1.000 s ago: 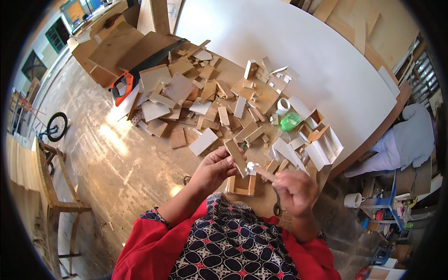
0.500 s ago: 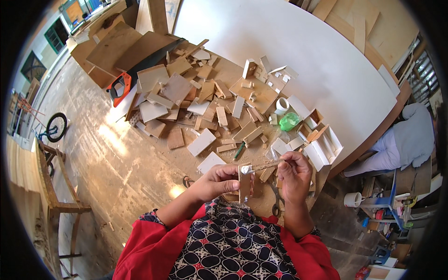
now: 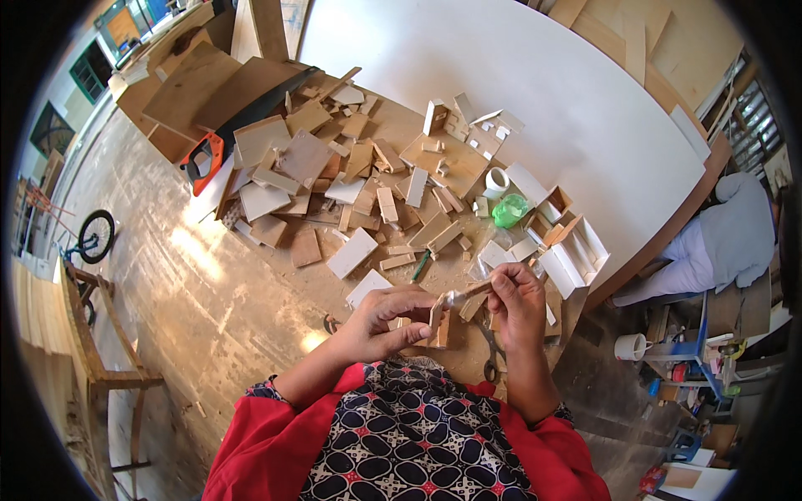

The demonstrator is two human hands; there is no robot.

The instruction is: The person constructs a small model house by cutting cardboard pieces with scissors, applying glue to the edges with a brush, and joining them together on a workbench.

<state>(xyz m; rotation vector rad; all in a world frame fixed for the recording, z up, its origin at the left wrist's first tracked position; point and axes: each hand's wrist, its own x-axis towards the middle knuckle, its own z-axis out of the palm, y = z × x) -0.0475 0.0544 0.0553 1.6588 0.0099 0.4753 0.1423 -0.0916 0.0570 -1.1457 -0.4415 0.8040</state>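
Observation:
My left hand (image 3: 384,324) grips a small flat wooden piece (image 3: 437,314) between thumb and fingers, held up over the near edge of the table. In my right hand (image 3: 520,302) a thin wooden stick (image 3: 476,290) is pinched, pointing left. Its tip, coated with something white and paste-like, meets the upper end of the wooden piece. Dark-handled scissors (image 3: 491,364) lie on the table just below and left of my right hand. A green pencil-like stick (image 3: 421,265) rests beyond both hands.
Many wood offcuts (image 3: 305,159) heap across the table. An orange-handled saw (image 3: 203,163) lies at the left. Right of centre are a white cup (image 3: 496,183), a crumpled green plastic item (image 3: 510,210) and a white box (image 3: 576,257). A person (image 3: 718,238) bends at far right.
The wooden piece in my left hand has turned, showing a narrower face. My right hand has shifted slightly left and up with the stick. The whole view has shifted a little.

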